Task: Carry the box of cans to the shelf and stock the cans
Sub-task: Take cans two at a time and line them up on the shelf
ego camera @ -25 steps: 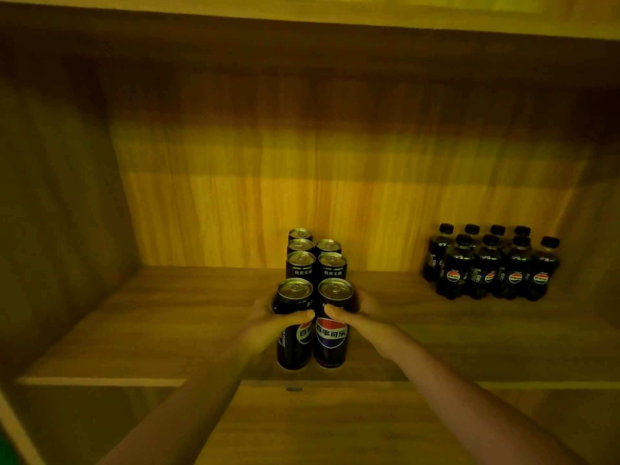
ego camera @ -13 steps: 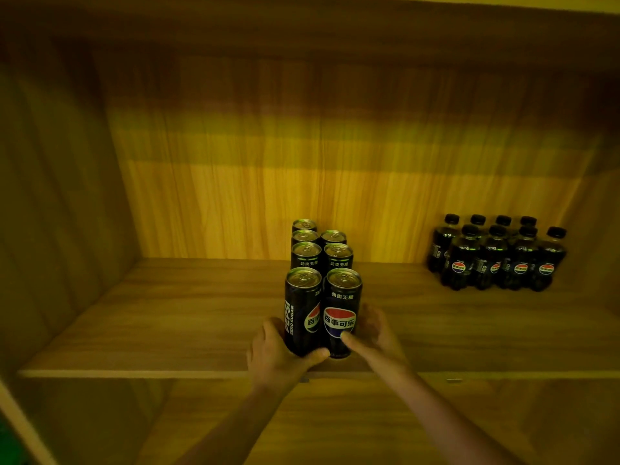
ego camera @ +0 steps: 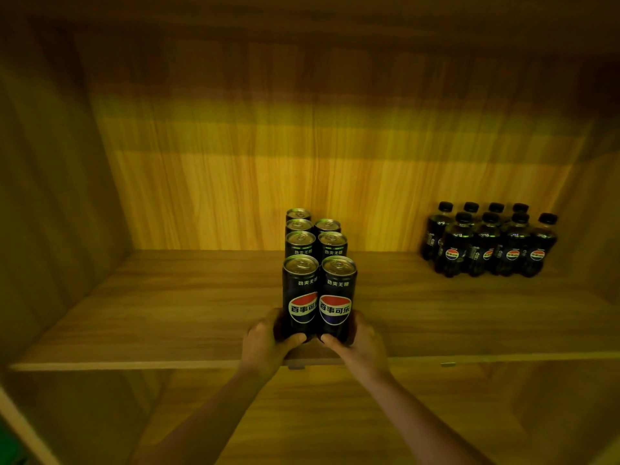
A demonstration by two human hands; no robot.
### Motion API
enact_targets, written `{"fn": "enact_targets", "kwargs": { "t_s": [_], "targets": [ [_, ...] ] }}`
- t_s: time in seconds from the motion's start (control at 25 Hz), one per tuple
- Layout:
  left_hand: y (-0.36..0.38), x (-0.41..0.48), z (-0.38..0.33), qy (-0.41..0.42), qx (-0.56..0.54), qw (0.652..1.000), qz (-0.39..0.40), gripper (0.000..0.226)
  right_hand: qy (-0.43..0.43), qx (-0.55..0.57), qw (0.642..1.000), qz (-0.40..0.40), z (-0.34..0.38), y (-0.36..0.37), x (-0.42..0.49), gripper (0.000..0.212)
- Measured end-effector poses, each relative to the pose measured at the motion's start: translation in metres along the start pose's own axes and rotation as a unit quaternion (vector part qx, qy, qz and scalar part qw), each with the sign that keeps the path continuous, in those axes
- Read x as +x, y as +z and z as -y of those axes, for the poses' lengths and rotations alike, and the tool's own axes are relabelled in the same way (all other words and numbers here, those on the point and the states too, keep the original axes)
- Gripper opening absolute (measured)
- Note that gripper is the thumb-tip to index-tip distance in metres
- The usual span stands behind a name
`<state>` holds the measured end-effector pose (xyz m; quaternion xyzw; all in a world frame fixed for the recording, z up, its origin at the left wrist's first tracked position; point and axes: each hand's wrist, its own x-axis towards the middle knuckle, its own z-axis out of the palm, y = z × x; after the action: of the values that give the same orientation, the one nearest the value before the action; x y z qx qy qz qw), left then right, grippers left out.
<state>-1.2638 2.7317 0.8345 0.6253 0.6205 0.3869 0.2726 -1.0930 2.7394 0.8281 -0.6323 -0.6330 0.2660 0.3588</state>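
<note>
We see a wooden shelf [ego camera: 167, 313] bearing two rows of tall black cola cans [ego camera: 315, 243]; dark plastic bottles [ego camera: 486, 243] stand well apart.
Our left hand [ego camera: 268, 340] grips the front-left can [ego camera: 300, 297] low; our right hand [ego camera: 362, 344] grips the front-right can [ego camera: 337, 297].

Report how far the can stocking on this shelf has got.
Done: five cans already stand in two columns on the shelf. In hand: the left grip holds the front left can and the right grip the front right can, both upright, labels forward. Left: letting go; the box is out of view, so remaining cans cannot be counted.
</note>
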Motion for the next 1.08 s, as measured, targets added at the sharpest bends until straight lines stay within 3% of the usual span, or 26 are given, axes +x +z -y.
{"fn": "enact_targets", "kwargs": {
  "t_s": [0.16, 0.36, 0.52, 0.6, 0.76, 0.8, 0.96, 1.08],
  "targets": [
    [0.001, 0.002, 0.004, 0.014, 0.047, 0.998, 0.041, 0.074, -0.016, -0.025, 0.999, 0.012, -0.002, -0.001, 0.002, 0.08],
    [0.009, -0.002, -0.004, -0.022, 0.274, 0.961, 0.041, 0.12, -0.037, -0.188, 0.981, -0.045, -0.004, 0.001, -0.001, 0.127],
    [0.014, 0.005, -0.012, -0.051, 0.299, 0.952, 0.034, 0.088, -0.049, -0.255, 0.965, -0.038, -0.004, 0.001, 0.005, 0.132],
    [0.014, 0.01, -0.012, -0.054, 0.299, 0.952, 0.038, 0.086, -0.04, -0.267, 0.962, -0.029, -0.002, 0.001, 0.011, 0.128],
    [0.014, 0.022, -0.01, -0.056, 0.305, 0.949, 0.053, 0.088, -0.047, -0.305, 0.951, -0.017, -0.001, -0.003, 0.02, 0.144],
    [0.014, 0.024, -0.01, -0.056, 0.308, 0.948, 0.053, 0.088, -0.047, -0.311, 0.949, -0.009, 0.0, -0.004, 0.022, 0.139],
    [0.013, 0.029, -0.008, -0.056, 0.308, 0.947, 0.065, 0.09, -0.037, -0.314, 0.948, 0.023, 0.003, -0.004, 0.026, 0.084],
    [0.012, 0.031, -0.007, -0.051, 0.308, 0.947, 0.072, 0.091, -0.035, -0.319, 0.947, 0.027, 0.002, -0.003, 0.029, 0.076]
  ]
}}
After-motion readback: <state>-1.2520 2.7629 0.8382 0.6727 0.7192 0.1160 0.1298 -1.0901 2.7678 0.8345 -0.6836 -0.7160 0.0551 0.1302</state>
